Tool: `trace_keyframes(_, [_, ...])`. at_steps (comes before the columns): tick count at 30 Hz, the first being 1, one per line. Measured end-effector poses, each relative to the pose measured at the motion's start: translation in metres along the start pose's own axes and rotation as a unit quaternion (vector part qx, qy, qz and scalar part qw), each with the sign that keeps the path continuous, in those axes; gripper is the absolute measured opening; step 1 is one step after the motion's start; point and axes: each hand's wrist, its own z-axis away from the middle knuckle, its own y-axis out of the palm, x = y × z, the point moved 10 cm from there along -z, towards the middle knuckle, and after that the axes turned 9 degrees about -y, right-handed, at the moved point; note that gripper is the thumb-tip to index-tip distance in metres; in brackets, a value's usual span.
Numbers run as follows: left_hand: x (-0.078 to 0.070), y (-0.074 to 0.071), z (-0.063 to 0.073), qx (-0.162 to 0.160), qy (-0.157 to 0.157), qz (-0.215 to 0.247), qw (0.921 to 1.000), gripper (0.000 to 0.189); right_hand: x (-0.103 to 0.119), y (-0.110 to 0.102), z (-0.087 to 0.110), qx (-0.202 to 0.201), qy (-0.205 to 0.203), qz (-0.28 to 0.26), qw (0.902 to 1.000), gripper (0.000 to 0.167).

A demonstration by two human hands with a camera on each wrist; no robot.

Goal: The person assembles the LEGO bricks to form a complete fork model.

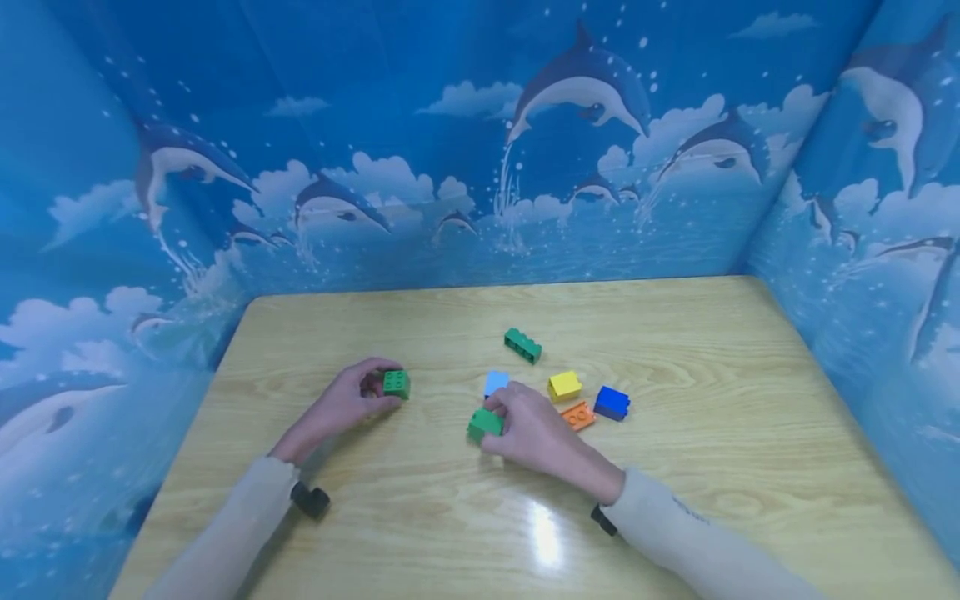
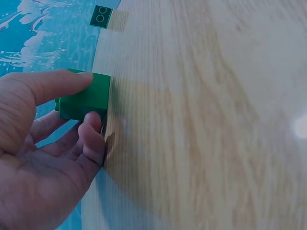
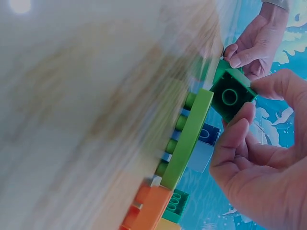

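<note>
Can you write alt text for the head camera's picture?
A person's left hand grips a green block; the right hand grips another green block. Near it on a wooden table lie a yellow block, orange piece, two blue blocks and long green brick, before dolphin-print walls.

A person's left hand (image 2: 38, 167) grips a green block (image 2: 86, 100) between thumb and fingers by a pale wood-grain tabletop (image 2: 201, 120), with a darker green brick (image 2: 101, 18) near the top and a blue-and-white backdrop (image 2: 43, 28) behind.
</note>
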Motion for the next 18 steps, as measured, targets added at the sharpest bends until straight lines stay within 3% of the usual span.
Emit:
trace_keyframes(8, [-0.001, 0.0, -0.001, -0.005, -0.001, -0.005, 1.0, 0.053, 0.002, -0.003, -0.003, -0.017, 0.005, -0.041, 0.999, 0.044])
trace_keyframes(18, [0.0, 0.0, -0.001, -0.006, 0.0, -0.012, 0.9999, 0.051, 0.011, -0.011, -0.01, -0.056, -0.023, -0.093, 0.9938, 0.041])
